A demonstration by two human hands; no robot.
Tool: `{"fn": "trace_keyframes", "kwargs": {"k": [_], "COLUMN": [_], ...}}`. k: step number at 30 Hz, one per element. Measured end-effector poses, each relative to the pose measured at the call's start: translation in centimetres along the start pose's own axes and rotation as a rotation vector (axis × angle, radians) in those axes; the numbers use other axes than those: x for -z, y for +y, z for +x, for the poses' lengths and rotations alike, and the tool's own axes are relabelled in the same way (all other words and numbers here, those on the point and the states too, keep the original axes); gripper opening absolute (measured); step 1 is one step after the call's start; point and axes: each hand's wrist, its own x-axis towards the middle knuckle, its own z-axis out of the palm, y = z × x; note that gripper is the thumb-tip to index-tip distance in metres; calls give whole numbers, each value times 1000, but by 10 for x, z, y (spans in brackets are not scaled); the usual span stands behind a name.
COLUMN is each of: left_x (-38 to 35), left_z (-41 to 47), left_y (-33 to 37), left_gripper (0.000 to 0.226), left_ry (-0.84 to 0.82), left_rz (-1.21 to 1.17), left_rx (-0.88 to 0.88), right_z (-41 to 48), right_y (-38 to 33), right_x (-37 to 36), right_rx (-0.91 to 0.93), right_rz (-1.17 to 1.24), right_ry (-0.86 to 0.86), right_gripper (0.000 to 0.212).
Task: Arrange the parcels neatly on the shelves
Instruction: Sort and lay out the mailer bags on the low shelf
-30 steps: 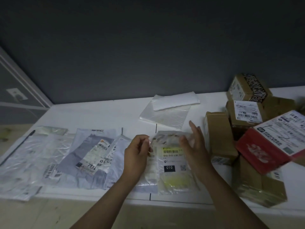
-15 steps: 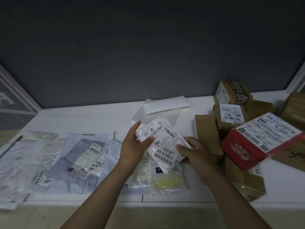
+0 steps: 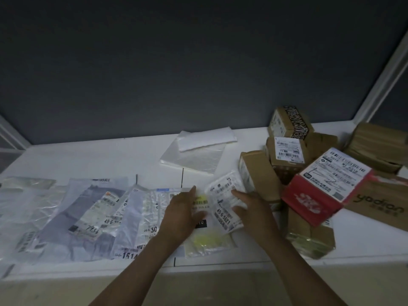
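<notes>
Right hand [image 3: 249, 208] is pressing spread fingers, not clenched, onto small white labelled plastic pouch [image 3: 221, 204], which is lying on flat white shelf [image 3: 88, 157], overlapping clear plastic bag with yellow contents [image 3: 207, 240], just beside brown cardboard boxes [image 3: 260, 171]; left hand [image 3: 181, 214] is resting flat, released, on that bag

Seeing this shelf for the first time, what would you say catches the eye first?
The red box with its big white label stands out most, tilted on the heap of brown cartons at the right. At the centre, the right hand lies on a white labelled pouch and the left hand presses a yellowish packet beside it. Overlapping plastic mailers spread to the left.
</notes>
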Motion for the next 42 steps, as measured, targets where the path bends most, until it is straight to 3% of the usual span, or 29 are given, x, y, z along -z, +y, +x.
{"fn": "trace_keyframes", "kwargs": {"k": [4, 8, 10, 13, 15, 18, 20, 23, 29, 36, 40, 42], "left_x": [-7, -2, 0, 4, 6, 11, 14, 20, 25, 9, 12, 19], "left_z": [-6, -4, -2, -1, -3, -4, 4, 40, 136, 203, 214, 204], "left_y": [-21, -39, -47, -55, -57, -53, -50, -47, -39, -54, -53, -53], "left_gripper": [111, 132, 131, 134, 133, 124, 104, 74, 60, 52, 26, 14], "left_ry": [-225, -250, -249, -252, -268, -226, -61, 224, 142, 204, 265, 300], "left_rz": [362, 397, 409, 386, 395, 384, 317, 269, 506, 671, 803, 784], "left_rx": [-74, -74, -89, -112, -124, -160, -179, -176, -108, 30, -6, -42], "right_z": [3, -1, -2, -3, -1, 2, 7, 29, 77, 92, 89, 86], "right_y": [5, 9, 10, -2, -7, -7, -4, -2, 8, 26, 17, 16], "right_x": [3, -11, -17, -17, -19, -25, -29, -30, -35, -50, -47, -45], "right_rx": [-32, -111, -98, -2, 113, 246, 325, 344, 300, 336, 340, 298], "right_rz": [88, 149, -21, -477, -589, -475, -455, -385, -460, -523, -478, -445], "right_ry": [-75, -231, -241, -179, -149, -271, -309, -208, -62, 68, 46, -46], "right_gripper": [46, 50, 55, 55, 56, 60, 51, 39, 48, 47, 46, 49]}}
